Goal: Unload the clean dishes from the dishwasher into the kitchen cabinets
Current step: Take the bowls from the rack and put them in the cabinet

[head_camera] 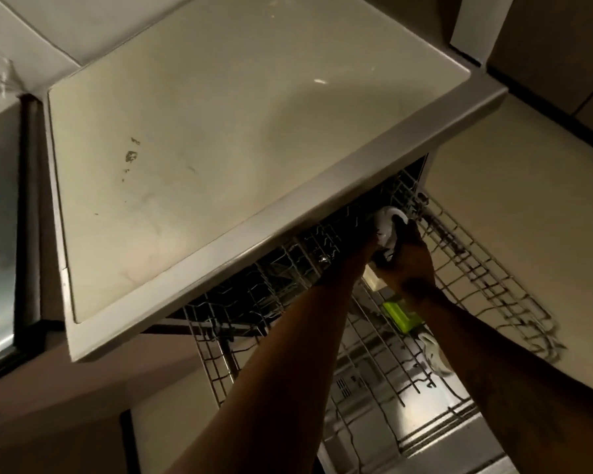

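Item: white cup (389, 217), rounded, pale; location: far end of the pulled-out upper rack (476, 268), tucked just under the front edge of the countertop (220, 131); not yet lifted clear of the wires.

Right hand (409, 265): reaching in from the near right; fingers curled round the cup's right side, gripping it.

Left hand (368, 246): reaching in from the near centre; touching the cup's left side; dim light and the counter edge hide the fingers, so whether it grips cannot be told.

Other contents: green item (399, 316) and a white piece (433, 352), both below the arms towards the lower rack (367, 364); exact resting place unclear.

Handling note, as judgement: raise the cup straight off the tines before drawing it near, since a sideways pull may snag the wires; keep it low until past the counter lip, which overhangs closely; take the weight in one firm hold, the other hand steadying; a glazed surface may be damp and slippery.
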Demonstrator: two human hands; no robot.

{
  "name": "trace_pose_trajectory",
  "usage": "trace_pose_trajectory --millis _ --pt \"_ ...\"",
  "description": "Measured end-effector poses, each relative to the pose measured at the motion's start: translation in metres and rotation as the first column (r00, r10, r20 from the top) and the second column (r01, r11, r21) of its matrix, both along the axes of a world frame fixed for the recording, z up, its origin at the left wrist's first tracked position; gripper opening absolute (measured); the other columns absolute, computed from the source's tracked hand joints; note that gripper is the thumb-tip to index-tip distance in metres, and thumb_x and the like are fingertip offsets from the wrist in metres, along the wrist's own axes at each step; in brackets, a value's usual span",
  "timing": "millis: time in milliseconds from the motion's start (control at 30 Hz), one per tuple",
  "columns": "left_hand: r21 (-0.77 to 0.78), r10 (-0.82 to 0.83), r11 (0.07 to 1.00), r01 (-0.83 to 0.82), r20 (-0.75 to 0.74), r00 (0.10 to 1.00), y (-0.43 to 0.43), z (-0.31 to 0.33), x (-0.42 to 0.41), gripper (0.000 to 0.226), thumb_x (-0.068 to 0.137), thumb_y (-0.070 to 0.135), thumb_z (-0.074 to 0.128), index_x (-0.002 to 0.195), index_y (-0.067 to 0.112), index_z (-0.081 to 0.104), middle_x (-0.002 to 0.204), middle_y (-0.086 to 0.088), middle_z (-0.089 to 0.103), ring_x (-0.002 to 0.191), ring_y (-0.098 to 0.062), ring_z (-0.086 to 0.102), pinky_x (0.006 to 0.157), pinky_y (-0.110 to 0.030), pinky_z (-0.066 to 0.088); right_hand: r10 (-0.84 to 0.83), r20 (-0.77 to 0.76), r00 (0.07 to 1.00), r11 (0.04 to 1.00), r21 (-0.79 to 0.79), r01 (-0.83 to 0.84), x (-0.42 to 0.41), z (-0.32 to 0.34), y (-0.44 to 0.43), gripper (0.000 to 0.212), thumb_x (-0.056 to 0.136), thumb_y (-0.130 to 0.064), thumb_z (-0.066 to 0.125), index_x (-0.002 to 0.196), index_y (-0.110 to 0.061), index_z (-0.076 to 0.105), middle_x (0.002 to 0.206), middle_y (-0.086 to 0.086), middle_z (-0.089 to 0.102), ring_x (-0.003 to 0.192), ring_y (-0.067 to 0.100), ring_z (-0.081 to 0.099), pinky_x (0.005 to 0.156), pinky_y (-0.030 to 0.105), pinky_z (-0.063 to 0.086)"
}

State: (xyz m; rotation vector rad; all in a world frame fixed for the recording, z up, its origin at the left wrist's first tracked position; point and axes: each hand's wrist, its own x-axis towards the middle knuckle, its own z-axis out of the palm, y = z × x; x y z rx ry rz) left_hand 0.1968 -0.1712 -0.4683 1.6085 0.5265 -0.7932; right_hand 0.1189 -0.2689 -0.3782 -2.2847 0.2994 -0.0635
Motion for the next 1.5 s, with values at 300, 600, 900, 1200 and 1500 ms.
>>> trace_pose_trajectory --millis 300,600,900,1200,1500 --pt "-0.070 0.144 0.988 -0.141 0.053 0.988 0.003 0.108 -0.032 0.043 0.107 0.016 0.041 0.140 -0.011 0.048 0.134 -0.037 0.053 0.060 -0.004 0.055 0.043 -0.009 0.041 -0.092 -0.104 0.990 0.992 0.077 0.100 -0.001 0.013 0.000 0.071 0.074 -0.038 0.081 0.137 -0.018 0.054 0.130 0.013 0.059 0.110 0.028 0.062 0.086 0.031 0.051" --pt "-0.097 0.320 0.934 -0.344 -0.202 0.926 0.059 0.244 -0.121 0.016 0.101 0.008 0.046 0.093 0.011 0.060 0.072 -0.004 0.060 0.069 -0.017 0.059 0.062 -0.028 0.053 0.033 -0.198 0.980 0.924 0.379 0.045 -0.076 0.102 0.026 0.086 0.050 -0.050 0.088 0.123 -0.036 0.045 0.119 -0.002 0.063 0.101 0.021 0.066 0.077 0.043 0.060" --pt "-0.138 0.453 0.862 -0.487 -0.222 0.864 0.150 0.369 -0.221 0.025 0.103 0.018 0.042 0.098 0.011 0.066 0.070 -0.006 0.057 0.070 -0.019 0.056 0.071 -0.035 0.051 0.283 -0.071 0.956 0.904 0.354 -0.241 -0.157 0.225 0.097 0.094 0.071 -0.038 0.089 0.148 -0.020 0.039 0.127 -0.005 0.053 0.104 0.011 0.054 0.066 0.004 0.042" --pt "-0.148 0.568 0.810 -0.568 -0.046 0.822 0.258 0.453 -0.323 0.022 0.098 0.021 0.059 0.109 0.003 0.064 0.073 -0.005 0.058 0.060 -0.016 0.059 0.085 -0.045 0.059 0.474 0.091 0.876 0.840 0.253 -0.481 -0.218 0.320 0.195 0.100 0.056 -0.069 0.079 0.140 -0.029 0.045 0.132 -0.002 0.059 0.115 0.016 0.060 0.092 0.045 0.056" --pt "-0.036 0.470 0.853 -0.521 0.491 0.734 0.415 0.529 -0.459 0.010 0.092 0.018 0.069 0.099 0.011 0.070 0.078 -0.011 0.070 0.063 -0.019 0.065 0.055 -0.025 0.053 0.615 0.308 0.726 0.743 0.082 -0.665 -0.314 0.412 0.348 0.096 0.057 -0.056 0.092 0.137 -0.026 0.049 0.122 -0.011 0.057 0.109 0.012 0.057 0.091 0.027 0.048"
